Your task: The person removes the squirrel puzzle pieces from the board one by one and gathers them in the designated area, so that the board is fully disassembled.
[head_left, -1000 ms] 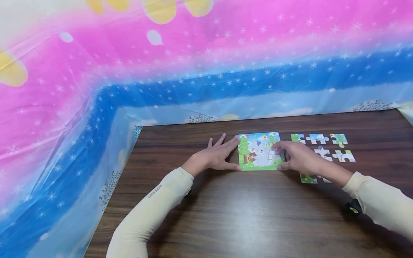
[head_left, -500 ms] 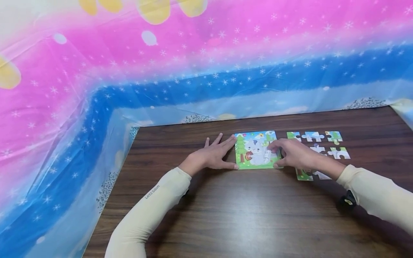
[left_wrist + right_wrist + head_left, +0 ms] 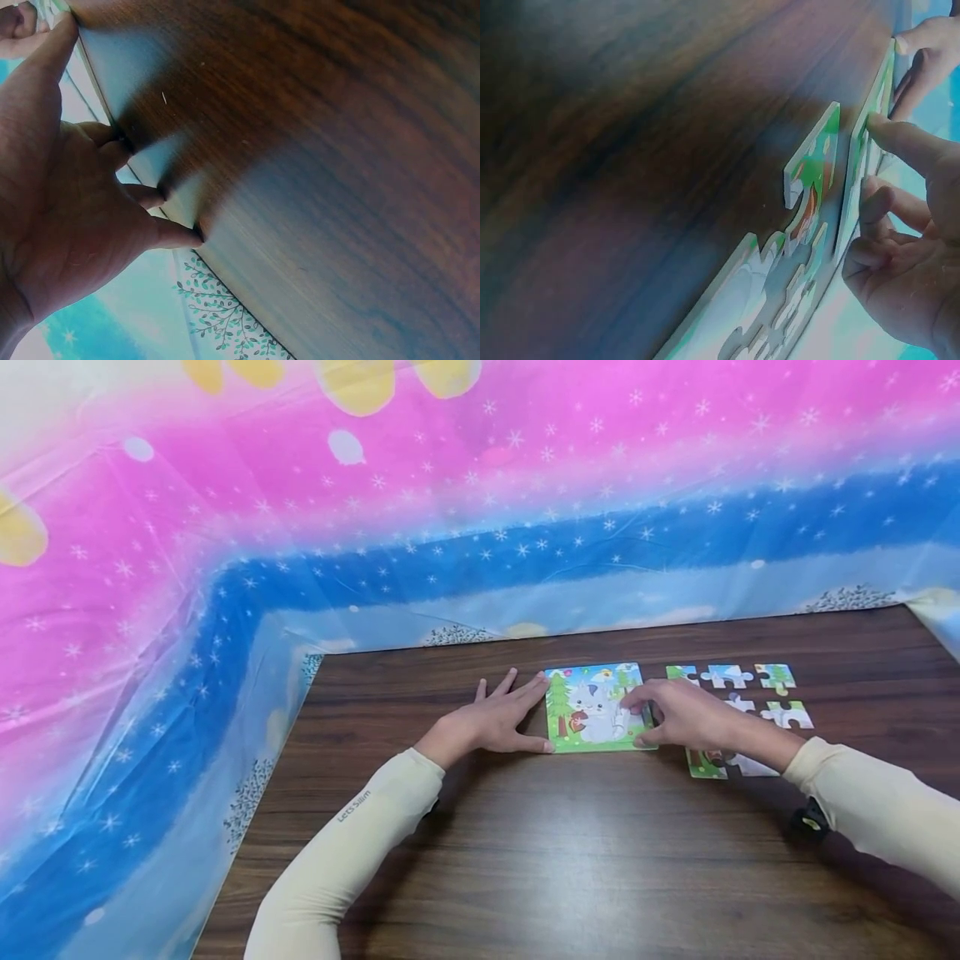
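Note:
A square puzzle board (image 3: 592,739) printed with a white kitten and green trees lies on the dark wooden table. Its left edge meets my left hand (image 3: 491,722), whose fingers are spread, with the thumb at the near left corner. My right hand (image 3: 693,720) grips the board's right side, thumb at the near right corner and index finger bent over the picture. In the right wrist view, the remaining fingers (image 3: 870,259) are curled beside the board (image 3: 859,161). The palm of my left hand (image 3: 75,217) fills the left of its wrist view.
Loose jigsaw pieces lie in rows right of the board, including a tree piece (image 3: 776,677), a white one (image 3: 726,677) and a green one (image 3: 707,766); my right forearm partly covers them. A patterned pink and blue cloth (image 3: 465,560) hangs behind the table (image 3: 525,860).
The head view has shifted slightly, moving the scene a little left and up in it. Both hands keep their places at the board.

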`<state>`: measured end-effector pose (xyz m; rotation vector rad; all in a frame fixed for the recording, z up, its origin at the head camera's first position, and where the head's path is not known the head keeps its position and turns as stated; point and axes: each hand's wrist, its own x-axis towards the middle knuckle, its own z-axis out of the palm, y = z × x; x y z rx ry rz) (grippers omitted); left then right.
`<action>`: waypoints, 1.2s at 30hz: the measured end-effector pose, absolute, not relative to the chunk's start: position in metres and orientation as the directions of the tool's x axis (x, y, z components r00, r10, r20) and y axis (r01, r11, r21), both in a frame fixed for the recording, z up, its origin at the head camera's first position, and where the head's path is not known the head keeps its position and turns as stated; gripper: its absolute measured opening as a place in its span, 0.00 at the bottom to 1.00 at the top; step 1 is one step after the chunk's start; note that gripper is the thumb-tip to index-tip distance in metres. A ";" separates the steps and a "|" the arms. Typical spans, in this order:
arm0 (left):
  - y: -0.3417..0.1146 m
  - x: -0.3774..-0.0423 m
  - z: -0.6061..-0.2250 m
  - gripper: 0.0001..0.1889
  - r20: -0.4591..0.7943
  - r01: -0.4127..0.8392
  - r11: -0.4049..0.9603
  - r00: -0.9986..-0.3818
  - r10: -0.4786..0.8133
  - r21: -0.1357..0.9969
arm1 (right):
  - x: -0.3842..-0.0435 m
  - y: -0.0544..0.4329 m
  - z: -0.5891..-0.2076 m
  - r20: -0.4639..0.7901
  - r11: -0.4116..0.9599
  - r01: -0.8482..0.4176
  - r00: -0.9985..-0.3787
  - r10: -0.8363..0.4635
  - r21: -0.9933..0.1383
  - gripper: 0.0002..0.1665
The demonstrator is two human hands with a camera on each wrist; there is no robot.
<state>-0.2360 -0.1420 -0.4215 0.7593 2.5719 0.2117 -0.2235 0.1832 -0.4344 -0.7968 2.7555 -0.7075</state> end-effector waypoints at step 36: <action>-0.141 -0.237 -0.420 0.56 -0.376 0.482 0.835 -0.746 0.550 0.265 | -0.161 0.376 -0.443 -0.019 0.890 -0.408 -0.907 -0.420 -0.201 0.32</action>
